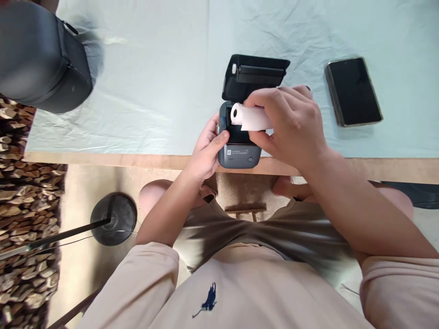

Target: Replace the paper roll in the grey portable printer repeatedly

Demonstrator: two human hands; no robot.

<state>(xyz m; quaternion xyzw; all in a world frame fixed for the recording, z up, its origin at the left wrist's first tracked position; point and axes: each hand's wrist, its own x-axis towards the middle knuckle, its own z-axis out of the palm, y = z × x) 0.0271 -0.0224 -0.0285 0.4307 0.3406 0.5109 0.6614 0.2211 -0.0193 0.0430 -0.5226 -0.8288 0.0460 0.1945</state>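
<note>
A small dark grey label printer (239, 157) sits at the table's near edge, its black lid (255, 75) swung up and back. My left hand (210, 148) grips the printer's left side, with the thumb over the rim. Between the thumb and fingers of my right hand (291, 116) is a white paper roll (254, 118), lying sideways over the printer's open compartment. The roll's hollow core faces left and a loose flap of paper hangs at its front. How deep the roll sits in the compartment I cannot tell. My right fingers hide the roll's right end.
A smartphone (355, 91) lies to the right on the pale green tablecloth (154, 68). At the far left stands a dark grey rounded case (44, 59). Below the table edge are a round black stand base (114, 219) with a pole and stacked firewood (27, 219).
</note>
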